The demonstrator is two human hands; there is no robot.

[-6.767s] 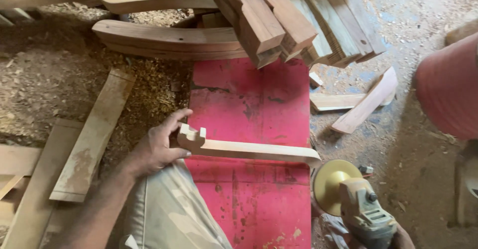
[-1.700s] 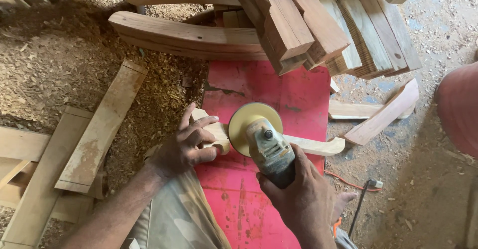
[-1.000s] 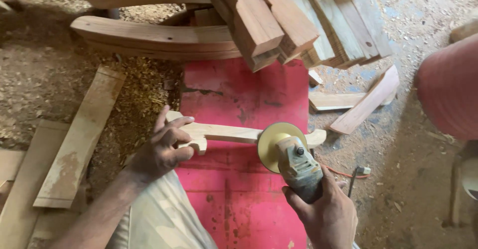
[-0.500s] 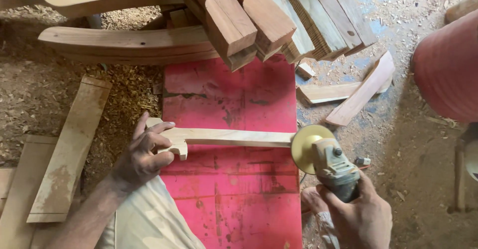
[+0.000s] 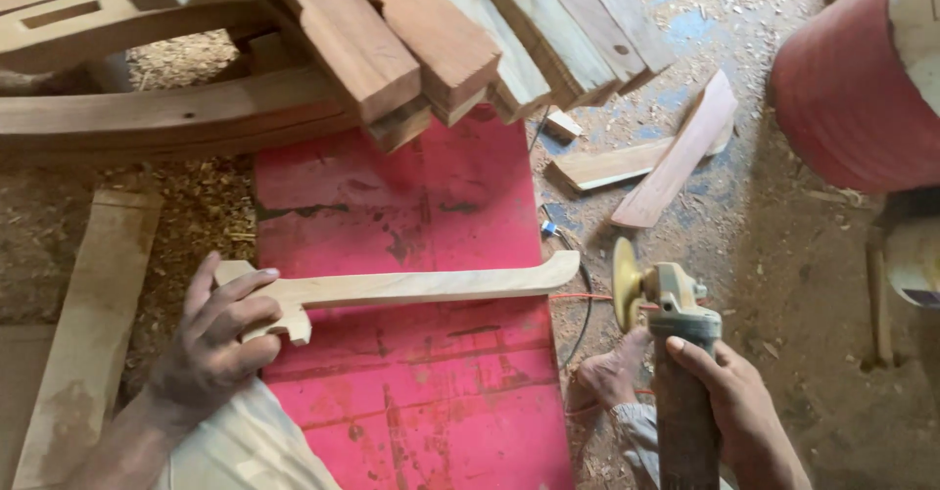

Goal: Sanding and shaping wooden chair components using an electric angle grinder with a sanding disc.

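— Since half a second ago, what has been moved?

— Off the wooden piece's right end, the angle grinder (image 5: 676, 353) has been drawn away past the right edge of the red worktop (image 5: 431, 216), and it is now held over the dusty floor (image 5: 783, 255), its yellow disc (image 5: 623, 271) turned on edge and clear of the wood.

— How is the scene laid out, largest things first?

— The red worktop is seen running down the middle. Its far edge is overhung by a stack of planks (image 5: 460, 40), with long curved wooden rails (image 5: 166, 118) lying at its far left corner. A red drum (image 5: 852, 89) is seen at the far right on the floor. A flat board (image 5: 88, 324) is laid in the sawdust beside the left edge, and two offcuts (image 5: 656, 157) lie on the floor beyond the right edge.

— And the workpiece?

— The carved wooden piece (image 5: 411, 286) is laid across the worktop's middle, from the left edge to the right edge, its rounded tip just overhanging.

— What is done by each hand?

— The notched left end is clasped by the left hand (image 5: 220, 338), fingers curled over the top of it. The grinder's body is gripped by the right hand (image 5: 734, 402), fingers wrapped closed around it. A bare foot (image 5: 607, 377) is seen just beside the grinder, near the worktop's right edge.
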